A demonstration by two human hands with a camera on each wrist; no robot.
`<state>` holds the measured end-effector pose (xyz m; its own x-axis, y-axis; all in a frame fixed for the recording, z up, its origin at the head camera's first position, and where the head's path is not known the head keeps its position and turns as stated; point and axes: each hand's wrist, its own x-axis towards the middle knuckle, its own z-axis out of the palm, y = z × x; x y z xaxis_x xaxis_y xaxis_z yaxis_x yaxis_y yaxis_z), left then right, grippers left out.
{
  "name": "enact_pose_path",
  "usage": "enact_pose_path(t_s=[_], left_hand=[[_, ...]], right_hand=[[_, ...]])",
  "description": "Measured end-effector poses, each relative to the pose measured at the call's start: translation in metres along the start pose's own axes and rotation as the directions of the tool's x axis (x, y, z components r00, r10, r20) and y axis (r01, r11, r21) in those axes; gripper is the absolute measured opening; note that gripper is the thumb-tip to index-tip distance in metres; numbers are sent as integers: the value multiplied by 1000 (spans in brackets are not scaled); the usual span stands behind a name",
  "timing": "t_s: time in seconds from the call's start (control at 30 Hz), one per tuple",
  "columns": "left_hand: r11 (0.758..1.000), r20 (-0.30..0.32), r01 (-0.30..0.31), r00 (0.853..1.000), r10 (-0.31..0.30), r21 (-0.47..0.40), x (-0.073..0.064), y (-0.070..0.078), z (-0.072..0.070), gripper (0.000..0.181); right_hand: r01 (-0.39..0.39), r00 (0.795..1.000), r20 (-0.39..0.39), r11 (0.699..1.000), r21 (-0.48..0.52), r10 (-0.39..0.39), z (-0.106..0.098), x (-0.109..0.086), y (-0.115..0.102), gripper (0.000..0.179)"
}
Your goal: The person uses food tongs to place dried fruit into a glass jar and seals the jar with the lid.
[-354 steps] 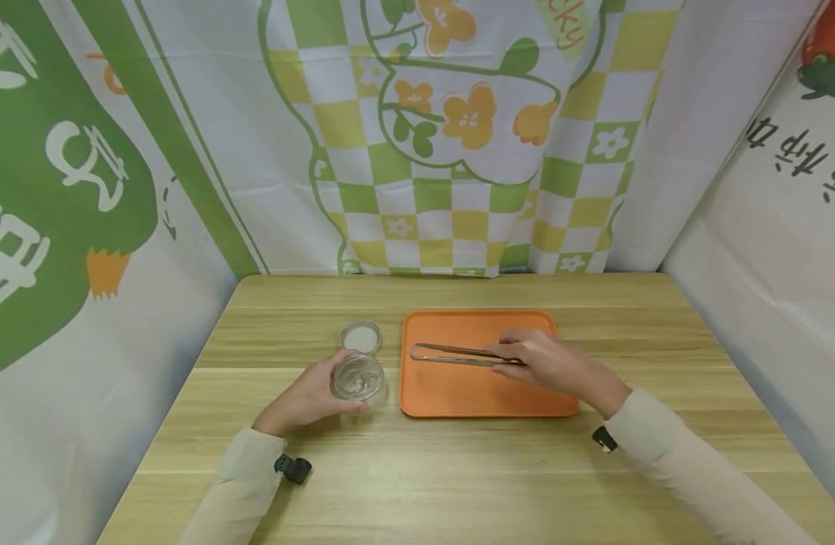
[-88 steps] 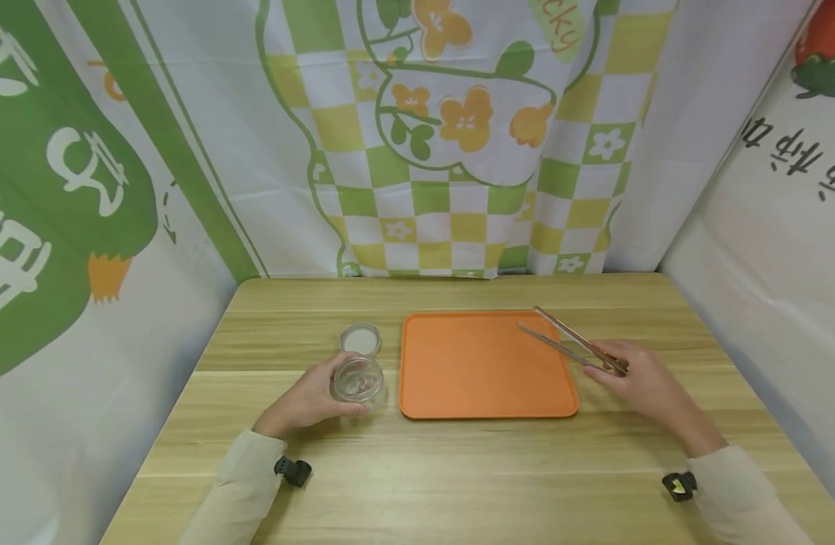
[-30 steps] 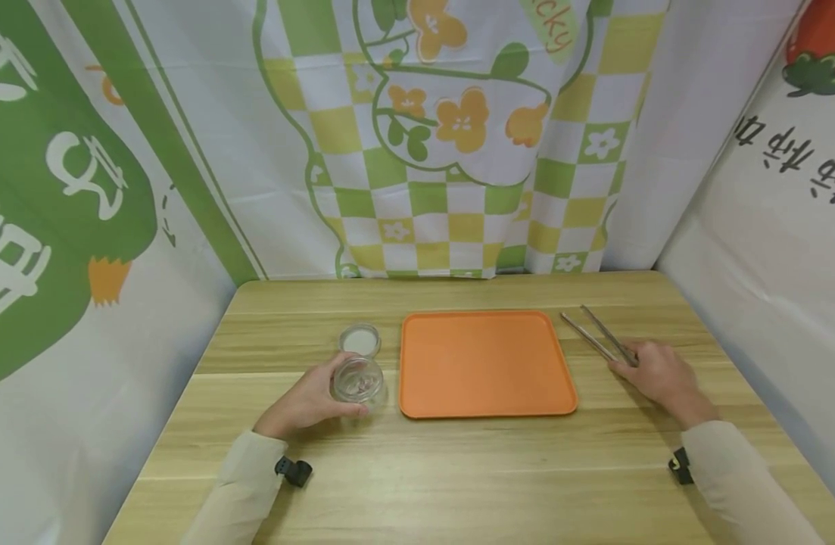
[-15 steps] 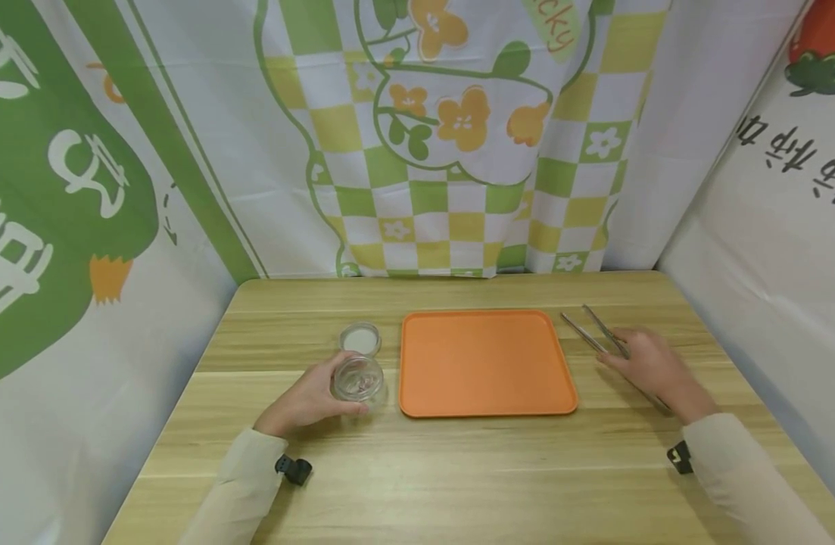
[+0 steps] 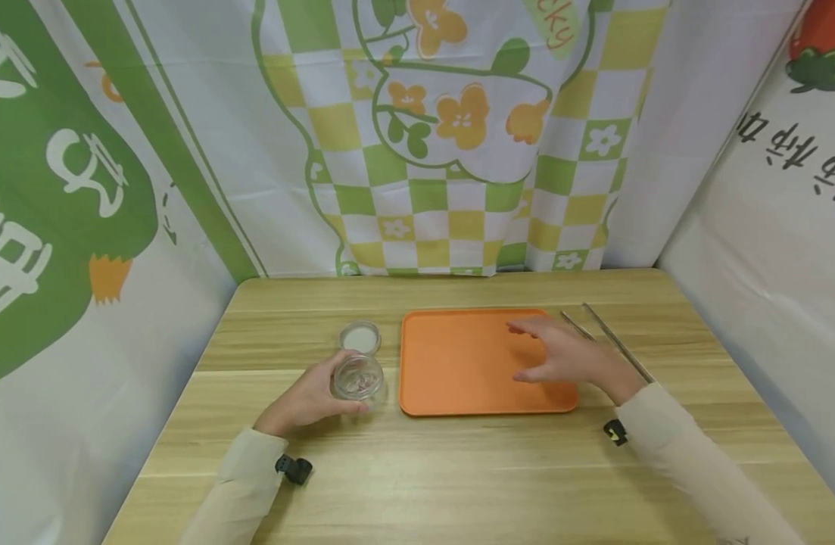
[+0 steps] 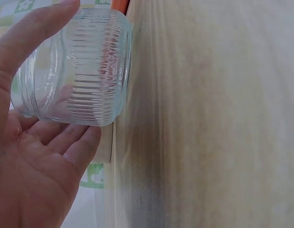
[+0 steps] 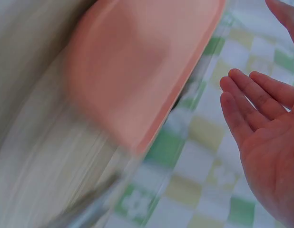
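Observation:
A ribbed clear glass jar (image 5: 359, 378) stands uncapped on the table, with something small and reddish showing inside near its base. My left hand (image 5: 311, 395) curves round the jar, thumb on the near side and fingers on the far side. Over the right part of the orange tray (image 5: 451, 363) is my right hand (image 5: 560, 356), its fingers spread and nothing in them. Metal tongs (image 5: 620, 342) lie on the table right of the tray, partly covered by the right hand and wrist. Blurred, the tongs (image 7: 90, 204) also appear in the right wrist view.
A round lid (image 5: 360, 338) with a pale inner face lies just behind the jar. The wooden table (image 5: 458, 477) reaches back to a checked cloth (image 5: 451, 212), with printed cloth walls on both sides.
My right hand has let go of the tongs, leaving them right of the tray, and has moved left over the tray. The left hand and the jar have stayed in place.

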<state>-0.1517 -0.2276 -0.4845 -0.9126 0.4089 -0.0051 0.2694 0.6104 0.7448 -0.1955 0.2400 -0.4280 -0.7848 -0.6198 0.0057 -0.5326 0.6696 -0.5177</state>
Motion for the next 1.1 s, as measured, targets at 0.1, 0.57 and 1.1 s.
enact_pose_path(t_s=[0.1, 0.57, 1.1], left_hand=[[1000, -2, 0, 1000, 0, 0, 0, 0, 0, 88], [1000, 1, 3, 1000, -3, -20, 0, 0, 0, 88], [996, 19, -38, 999, 40, -85, 2, -2, -1, 93]], right_hand=[[39, 999, 27, 999, 32, -40, 12, 20, -19, 90], [100, 985, 138, 994, 55, -106, 62, 90, -84, 96], [253, 960, 99, 964, 78, -260, 115, 142, -118, 84]])
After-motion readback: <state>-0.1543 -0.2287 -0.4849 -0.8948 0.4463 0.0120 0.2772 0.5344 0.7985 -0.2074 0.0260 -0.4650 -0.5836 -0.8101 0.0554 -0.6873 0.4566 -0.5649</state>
